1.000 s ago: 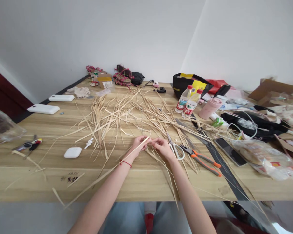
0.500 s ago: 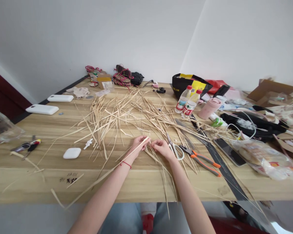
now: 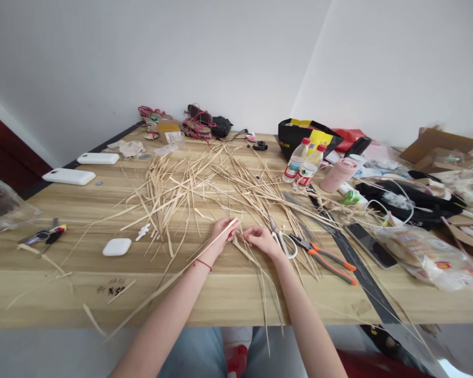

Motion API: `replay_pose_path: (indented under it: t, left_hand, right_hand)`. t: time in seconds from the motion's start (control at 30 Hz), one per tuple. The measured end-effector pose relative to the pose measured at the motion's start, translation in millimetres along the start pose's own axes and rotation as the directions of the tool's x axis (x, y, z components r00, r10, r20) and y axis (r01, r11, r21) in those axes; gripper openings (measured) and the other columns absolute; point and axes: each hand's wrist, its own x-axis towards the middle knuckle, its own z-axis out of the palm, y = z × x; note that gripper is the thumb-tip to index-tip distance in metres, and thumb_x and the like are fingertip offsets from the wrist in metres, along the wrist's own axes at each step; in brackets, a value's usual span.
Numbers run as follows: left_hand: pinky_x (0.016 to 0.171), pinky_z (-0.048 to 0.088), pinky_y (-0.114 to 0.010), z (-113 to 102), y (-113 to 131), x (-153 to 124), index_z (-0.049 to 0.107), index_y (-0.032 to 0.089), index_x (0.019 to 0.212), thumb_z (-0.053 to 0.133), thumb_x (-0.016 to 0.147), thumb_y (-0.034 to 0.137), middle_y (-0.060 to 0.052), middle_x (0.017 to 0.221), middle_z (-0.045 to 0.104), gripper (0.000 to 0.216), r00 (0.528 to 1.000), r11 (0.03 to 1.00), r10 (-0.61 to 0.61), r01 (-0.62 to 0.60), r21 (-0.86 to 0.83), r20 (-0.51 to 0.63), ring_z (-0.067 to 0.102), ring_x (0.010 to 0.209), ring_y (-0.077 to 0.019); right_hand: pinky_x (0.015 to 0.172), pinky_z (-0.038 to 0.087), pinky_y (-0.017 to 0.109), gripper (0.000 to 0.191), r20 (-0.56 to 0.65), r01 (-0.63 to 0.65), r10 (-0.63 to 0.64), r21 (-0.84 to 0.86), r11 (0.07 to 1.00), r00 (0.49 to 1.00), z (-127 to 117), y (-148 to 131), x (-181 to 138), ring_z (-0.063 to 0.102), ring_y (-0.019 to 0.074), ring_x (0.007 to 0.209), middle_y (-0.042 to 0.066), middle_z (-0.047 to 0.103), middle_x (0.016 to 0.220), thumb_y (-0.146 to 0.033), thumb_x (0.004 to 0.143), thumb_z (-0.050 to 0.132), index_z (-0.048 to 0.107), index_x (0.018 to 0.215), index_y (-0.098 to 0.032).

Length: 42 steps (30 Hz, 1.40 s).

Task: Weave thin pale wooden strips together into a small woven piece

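Observation:
My left hand [image 3: 224, 232] is closed on pale, flat straw strips near the middle of the table. One long strip [image 3: 161, 289] runs from its fingertips back over my forearm toward the table's front edge. My right hand [image 3: 259, 239] is just to the right, its thumb and index finger pinched at the thin straw between both hands. Several strip ends [image 3: 264, 294] hang down between my arms past the table edge. Exactly how the strips cross at the fingertips is too small to tell. Scissors with pale handles [image 3: 286, 244] lie beside my right hand.
Loose straw strips [image 3: 189, 184] spread beyond my hands. Orange-handled pliers [image 3: 327, 260] and a phone [image 3: 370, 245] lie to the right, with two bottles [image 3: 297, 160] and a pink tumbler [image 3: 339, 175] behind. A white earbud case [image 3: 117, 247] and a folding multi-tool [image 3: 45, 234] are left.
My left hand has shifted slightly left, widening the gap between the hands a little. The hanging strip ends have swung slightly left. My right hand stays nearly in place.

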Motion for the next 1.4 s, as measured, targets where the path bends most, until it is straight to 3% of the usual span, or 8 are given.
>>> replay_pose_path:
  t: [0.23, 0.73, 1.07, 1.4]
  left_hand:
    - [0.037, 0.019, -0.017, 1, 1, -1, 0.049, 0.016, 0.066, 0.073, 0.066, 0.042, 0.008, 0.05, 0.042, 0.035, 1.0, 1.0, 0.008, -0.008, 0.023, 0.005, 0.032, 0.038, -0.0022]
    - [0.037, 0.021, -0.017, 1, 3, -2, 0.05, 0.016, 0.068, 0.074, 0.064, 0.041, 0.007, 0.053, 0.044, 0.035, 1.0, 1.0, 0.009, -0.009, 0.006, 0.001, 0.033, 0.04, -0.0025]
    - [0.04, 0.022, -0.018, 1, 6, -7, 0.052, 0.016, 0.067, 0.071, 0.069, 0.045, 0.007, 0.052, 0.04, 0.035, 0.998, 0.997, 0.049, -0.052, 0.056, 0.044, 0.032, 0.042, -0.0038]
    - [0.041, 0.024, -0.019, 1, 8, -10, 0.063, 0.015, 0.083, 0.07, 0.069, 0.043, 0.005, 0.057, 0.047, 0.032, 0.996, 0.992, 0.07, -0.076, 0.104, 0.061, 0.035, 0.044, -0.0042]
  right_hand:
    - [0.052, 0.037, 0.024, 0.024, 0.006, 0.018, -0.018, 0.024, 1.0, 1.0, 1, 1, 1, 0.046, 0.0094, 0.051, -0.001, 0.06, 0.064, -0.039, 0.067, 0.069, 0.066, 0.071, -0.016]
    - [0.051, 0.033, 0.024, 0.038, 0.013, -0.003, 0.002, 0.017, 1.0, 1.0, 2, 0, -2, 0.044, 0.0092, 0.05, -0.003, 0.057, 0.058, -0.052, 0.068, 0.069, 0.068, 0.08, -0.015]
    - [0.05, 0.035, 0.023, 0.038, -0.008, 0.012, -0.012, 0.008, 1.0, 1.0, 2, -1, -3, 0.045, 0.009, 0.05, -0.003, 0.055, 0.057, -0.053, 0.064, 0.072, 0.063, 0.071, -0.016]
    - [0.051, 0.037, 0.024, 0.035, -0.017, 0.021, -0.019, 0.105, 0.994, 1.0, 2, 2, -1, 0.047, 0.0091, 0.051, -0.001, 0.06, 0.066, -0.049, 0.066, 0.073, 0.063, 0.078, -0.017]
